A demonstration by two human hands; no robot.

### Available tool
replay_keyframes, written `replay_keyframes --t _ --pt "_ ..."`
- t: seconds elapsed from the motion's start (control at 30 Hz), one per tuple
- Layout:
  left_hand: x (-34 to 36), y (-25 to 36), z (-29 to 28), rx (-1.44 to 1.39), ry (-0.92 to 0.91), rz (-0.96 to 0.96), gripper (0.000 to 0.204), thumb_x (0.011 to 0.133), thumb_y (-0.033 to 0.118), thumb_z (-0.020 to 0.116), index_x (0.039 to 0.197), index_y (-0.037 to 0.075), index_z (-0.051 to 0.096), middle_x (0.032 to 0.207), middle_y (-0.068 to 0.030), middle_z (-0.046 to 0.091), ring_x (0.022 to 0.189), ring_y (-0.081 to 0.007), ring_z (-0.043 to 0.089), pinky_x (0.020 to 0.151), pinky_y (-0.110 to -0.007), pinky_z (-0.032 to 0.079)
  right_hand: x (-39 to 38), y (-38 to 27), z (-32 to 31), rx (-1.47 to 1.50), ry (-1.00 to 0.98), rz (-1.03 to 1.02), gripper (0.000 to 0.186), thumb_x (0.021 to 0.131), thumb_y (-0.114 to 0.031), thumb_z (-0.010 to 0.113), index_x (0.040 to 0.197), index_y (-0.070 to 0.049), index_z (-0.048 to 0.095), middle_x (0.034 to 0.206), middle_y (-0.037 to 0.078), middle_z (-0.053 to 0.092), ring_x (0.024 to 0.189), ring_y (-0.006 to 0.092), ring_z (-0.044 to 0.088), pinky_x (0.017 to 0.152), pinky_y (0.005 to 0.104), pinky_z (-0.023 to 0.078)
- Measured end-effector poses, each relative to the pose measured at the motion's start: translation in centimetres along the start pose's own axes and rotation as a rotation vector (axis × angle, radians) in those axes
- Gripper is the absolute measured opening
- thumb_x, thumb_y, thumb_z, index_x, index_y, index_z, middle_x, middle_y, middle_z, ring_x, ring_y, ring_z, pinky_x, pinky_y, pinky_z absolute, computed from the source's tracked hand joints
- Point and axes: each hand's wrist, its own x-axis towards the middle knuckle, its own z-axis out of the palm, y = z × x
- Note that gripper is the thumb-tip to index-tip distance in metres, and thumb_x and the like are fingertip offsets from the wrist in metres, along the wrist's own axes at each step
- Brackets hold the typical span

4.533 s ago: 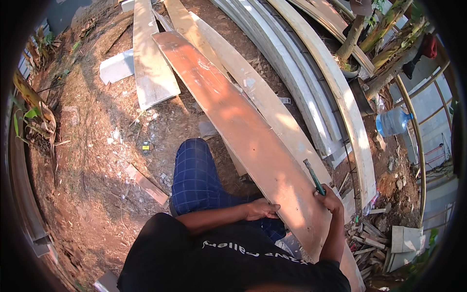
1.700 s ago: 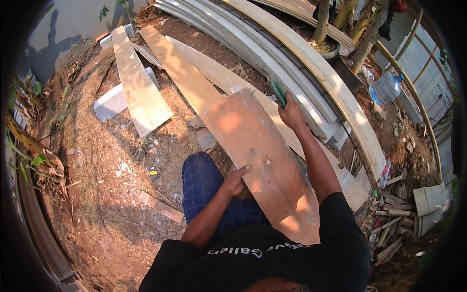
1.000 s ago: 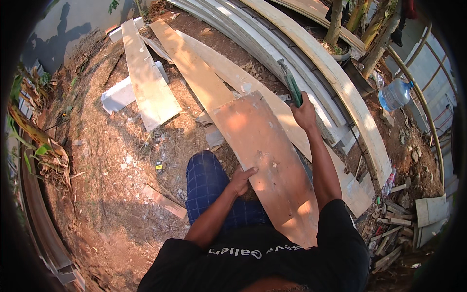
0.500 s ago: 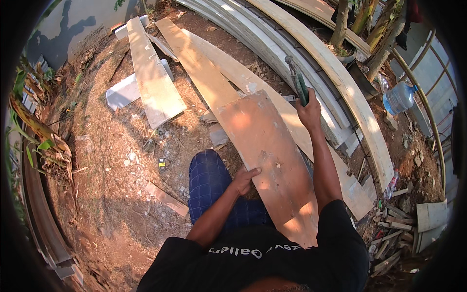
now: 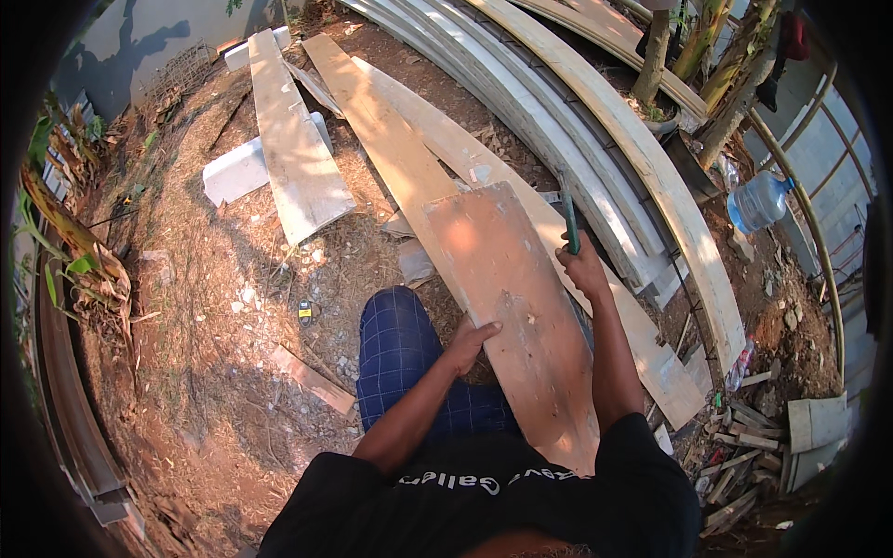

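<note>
My left hand grips the left edge of a reddish-brown wooden board, its thumb on the upper face and its fingers hidden underneath. The worn, stained board slopes away from my body above my blue checked knee. By the board's right edge, my right hand is closed round a long green-handled tool with a metal end. That tool stands nearly upright and shows edge-on, so its exact kind is unclear. Long pale planks lie beneath and beyond the board.
Another plank rests across a white block at the left. Long grey beams and a curved plank run along the right. A water bottle, scrap wood and a small yellow-and-black object are around me.
My right hand has come down and nearer the board's right edge, bringing the green-handled tool lower. The left hand keeps its hold on the board, which has shifted only slightly.
</note>
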Motion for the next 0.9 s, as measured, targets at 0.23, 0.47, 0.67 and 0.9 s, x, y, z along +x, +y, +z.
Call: replay_keyframes --t 0.23,0.47,0.67,0.9 --pt "0.7 1.5 4.9 0.108 -0.021 0.171 0.065 0.094 0.015 0.07 0.148 -0.003 0.039 0.139 -0.0147 0.056 0.129 -0.0237 0.053 0.111 -0.04 0.041 -7.8 4.0 -2.3 -0.09 -0.083 0.068 0.049 0.091 -0.03 0.071 0.125 0.001 0.052 0.106 0.015 0.063 0.099 0.0249 0.062 0.09 0.0384 0.049" --pt "3.5 0.9 6.9 0.402 0.016 0.624 0.081 0.097 0.024 0.067 0.156 -0.005 0.019 0.15 -0.0182 0.044 0.14 -0.0276 0.042 0.117 -0.041 0.033 -6.7 1.9 -4.7 0.007 -0.294 0.138 0.067 0.097 -0.037 0.07 0.146 -0.001 0.042 0.129 0.018 0.06 0.119 0.0263 0.056 0.104 0.0391 0.043" --pt "0.7 3.9 8.0 -0.035 -0.072 0.322 0.072 0.097 0.019 0.064 0.155 0.0 0.026 0.146 -0.015 0.048 0.133 -0.0257 0.048 0.115 -0.043 0.037 -9.2 -3.8 -6.9 -0.356 -0.06 0.034 0.069 0.094 -0.039 0.069 0.143 0.003 0.043 0.123 0.031 0.065 0.115 0.0402 0.064 0.101 0.0458 0.047" --pt "5.6 7.2 11.1 -0.223 -0.081 0.291 0.066 0.103 0.034 0.063 0.152 0.004 0.031 0.146 -0.0157 0.049 0.13 -0.0291 0.054 0.111 -0.045 0.045 -5.8 -7.3 -11.8 -0.424 0.099 -0.015 0.064 0.091 -0.04 0.07 0.133 0.003 0.048 0.111 0.033 0.068 0.108 0.0461 0.066 0.094 0.05 0.051"
